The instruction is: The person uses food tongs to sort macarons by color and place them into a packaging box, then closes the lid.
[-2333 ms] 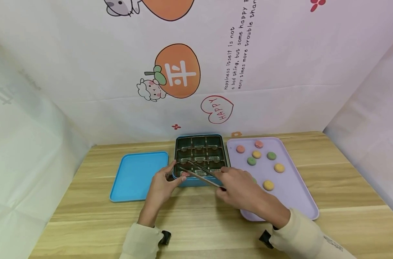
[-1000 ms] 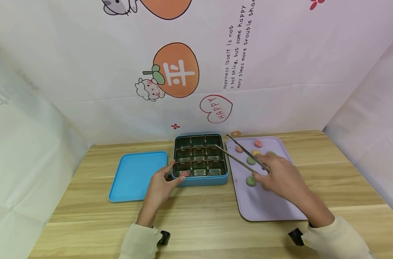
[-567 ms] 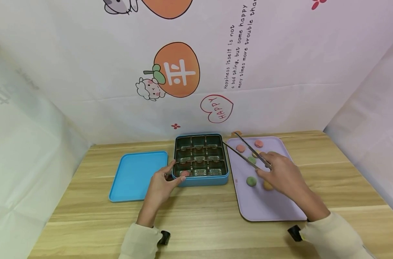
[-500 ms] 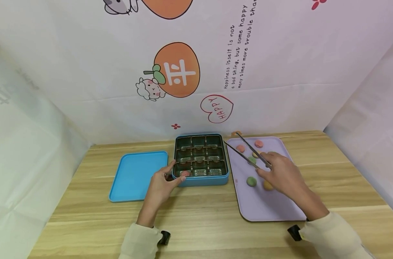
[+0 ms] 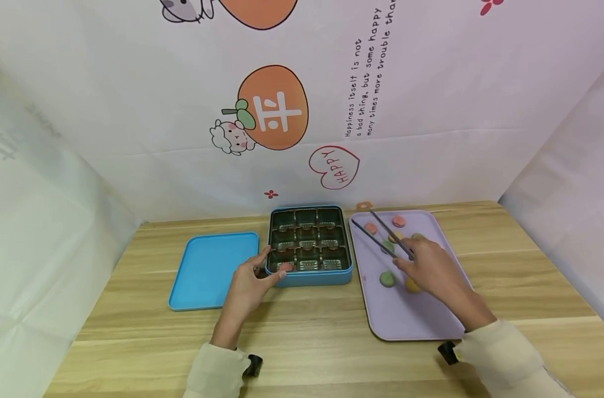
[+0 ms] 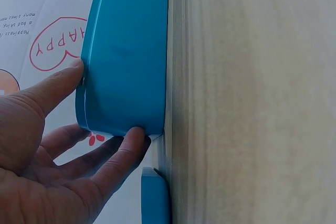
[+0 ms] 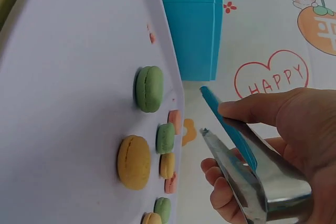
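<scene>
My left hand (image 5: 247, 284) holds the near left corner of a blue box (image 5: 311, 279), its thumb at the rim and fingers against the side. The box has a clear insert with several compartments. A pink macaron (image 5: 285, 267) lies in the near left one. My right hand (image 5: 433, 271) grips metal tongs (image 7: 231, 169) over the purple tray (image 5: 416, 323). The tongs' arms are spread with nothing between their tips, which overlap the tray's far left part near a pink macaron (image 5: 371, 228). Below the right hand lie a green macaron (image 7: 150, 88) and a yellow macaron (image 7: 134, 162).
A blue lid (image 5: 214, 271) lies left of the box on the wooden table (image 5: 302, 342). Several more macarons, among them another pink macaron (image 5: 398, 221), sit at the tray's far end. A printed white cloth (image 5: 431, 166) hangs behind the table's back edge.
The right hand has moved from the box to the tray, and the tongs have spread, leaving the pink macaron in its compartment. Lately the tips have shifted slightly right. The left hand has stayed put.
</scene>
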{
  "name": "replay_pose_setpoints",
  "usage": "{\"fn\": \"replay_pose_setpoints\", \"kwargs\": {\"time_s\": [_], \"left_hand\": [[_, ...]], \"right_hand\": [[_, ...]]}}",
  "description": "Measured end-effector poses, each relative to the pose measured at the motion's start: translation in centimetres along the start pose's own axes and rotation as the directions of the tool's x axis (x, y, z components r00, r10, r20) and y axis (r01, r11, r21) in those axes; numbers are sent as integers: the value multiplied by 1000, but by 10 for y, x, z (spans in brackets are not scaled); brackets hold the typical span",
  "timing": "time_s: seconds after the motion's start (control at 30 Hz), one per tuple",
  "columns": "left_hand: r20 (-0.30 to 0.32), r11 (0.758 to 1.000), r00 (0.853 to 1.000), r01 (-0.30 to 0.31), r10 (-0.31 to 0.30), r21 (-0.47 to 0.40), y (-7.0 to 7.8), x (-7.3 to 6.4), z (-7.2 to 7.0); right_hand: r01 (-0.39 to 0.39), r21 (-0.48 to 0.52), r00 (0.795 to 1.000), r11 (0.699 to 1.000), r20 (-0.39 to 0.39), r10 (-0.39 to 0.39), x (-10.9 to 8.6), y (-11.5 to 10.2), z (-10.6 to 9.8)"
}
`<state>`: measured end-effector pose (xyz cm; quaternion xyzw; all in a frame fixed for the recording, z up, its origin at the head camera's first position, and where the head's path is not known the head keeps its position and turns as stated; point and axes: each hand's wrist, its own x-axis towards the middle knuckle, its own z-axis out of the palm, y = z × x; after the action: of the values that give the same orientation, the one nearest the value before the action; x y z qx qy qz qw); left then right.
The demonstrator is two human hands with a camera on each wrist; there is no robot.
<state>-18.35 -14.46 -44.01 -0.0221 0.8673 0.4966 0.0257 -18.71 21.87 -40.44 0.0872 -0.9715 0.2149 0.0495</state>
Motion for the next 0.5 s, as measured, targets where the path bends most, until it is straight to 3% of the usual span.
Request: {"fn": "replay_pose_setpoints", "kwargs": {"time_s": [0.17, 0.5], "left_hand": [[6, 1000, 1000, 5, -5, 1, 0, 0, 0], [4, 1000, 1000, 0, 0, -10, 0, 0, -1]], "right_hand": [[-41, 12, 999, 999, 32, 41, 3, 2, 4], [-39, 14, 999, 999, 33, 38, 7, 1, 9]]}}
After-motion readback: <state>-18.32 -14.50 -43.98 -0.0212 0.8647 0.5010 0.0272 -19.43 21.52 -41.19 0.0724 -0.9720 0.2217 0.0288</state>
